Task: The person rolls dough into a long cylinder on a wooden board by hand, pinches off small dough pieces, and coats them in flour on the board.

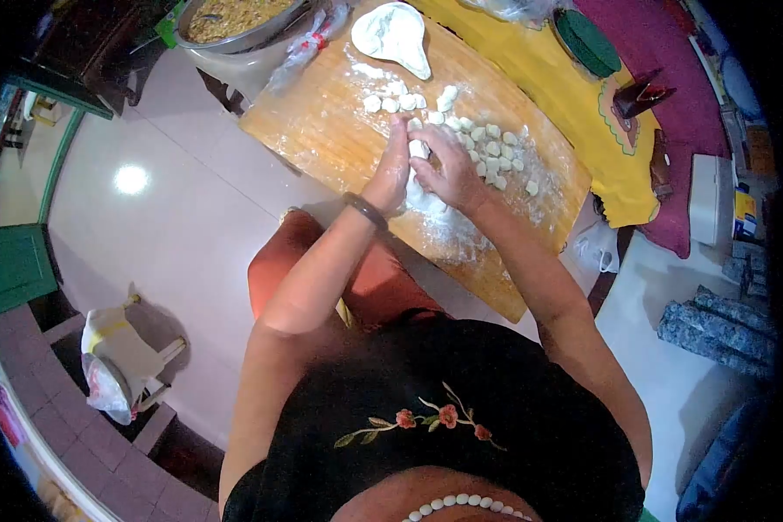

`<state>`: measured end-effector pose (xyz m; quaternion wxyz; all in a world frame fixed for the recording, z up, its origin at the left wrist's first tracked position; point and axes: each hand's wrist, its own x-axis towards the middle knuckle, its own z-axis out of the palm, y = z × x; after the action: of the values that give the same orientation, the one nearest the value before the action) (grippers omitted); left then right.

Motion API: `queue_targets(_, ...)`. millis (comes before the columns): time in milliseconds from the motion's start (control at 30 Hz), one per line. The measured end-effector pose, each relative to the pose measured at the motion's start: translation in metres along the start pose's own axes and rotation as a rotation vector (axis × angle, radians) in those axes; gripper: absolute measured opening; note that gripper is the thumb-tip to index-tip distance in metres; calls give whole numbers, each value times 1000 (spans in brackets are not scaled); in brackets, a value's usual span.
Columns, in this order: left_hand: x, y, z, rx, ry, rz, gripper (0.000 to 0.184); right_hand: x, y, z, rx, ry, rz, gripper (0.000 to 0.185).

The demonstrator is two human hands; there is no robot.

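Note:
A white piece of dough (419, 149) lies between my two hands on the floured wooden board (309, 130). My left hand (393, 170) stands on edge along its left side, fingers stretched out and palm toward it. From the right, my right hand (448, 170) curls over the dough, thumb and fingers around it. Many small cut dough pieces (493, 150) are scattered just right of my right hand. A short row of flattened pieces (391, 104) sits beyond my fingertips. Loose flour (426, 209) is heaped and smeared below my hands.
At the board's far end rests a large white, teardrop-shaped item (391, 36). A metal basin of filling (235, 22) stands at the upper left, beside a plastic bag (309, 48). A yellow cloth (544, 78) borders the board's right side, with a green round item (587, 42) on it.

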<state>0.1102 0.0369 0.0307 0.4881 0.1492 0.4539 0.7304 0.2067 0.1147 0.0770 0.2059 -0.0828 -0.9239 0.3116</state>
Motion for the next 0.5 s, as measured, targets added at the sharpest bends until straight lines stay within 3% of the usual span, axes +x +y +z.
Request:
queue_targets(167,-13,19,3,-140,-123,-122,80,1,6,1,-28,-11,-85,29)
queue_targets(267,-5,7,-9,-133,-270,-133,77,4,16,4,-18,135,-185,26)
queue_targets(367,-4,-2,4,-57,-80,-114,69,1,24,4,-103,161,-126,22)
queue_targets(500,-6,-5,-1,26,-144,-145,63,-3,22,7,-31,151,51,17)
